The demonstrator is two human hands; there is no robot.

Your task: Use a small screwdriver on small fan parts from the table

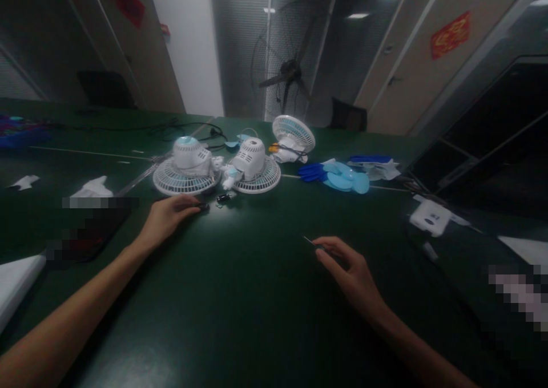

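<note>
My left hand (170, 214) rests low over the green table, its fingertips closed on a small black part (204, 206). Just beyond it lie another small dark part (223, 198) and tiny pieces too small to name. Two white fans lie grille-down behind these: a left fan (191, 158) and a middle fan (252, 158). To the right, my right hand (349, 265) pinches a thin metal rod (308, 240) that points left; its rear end is hidden by the fingers. The two hands are well apart.
A third white fan (294, 134) stands farther back. Light-blue fan blades (346, 178) lie beside dark-blue gloves (311, 172). A white box-shaped device (430, 217) sits at right, crumpled white paper (95, 188) at left. Black cable (171, 126) runs along the back.
</note>
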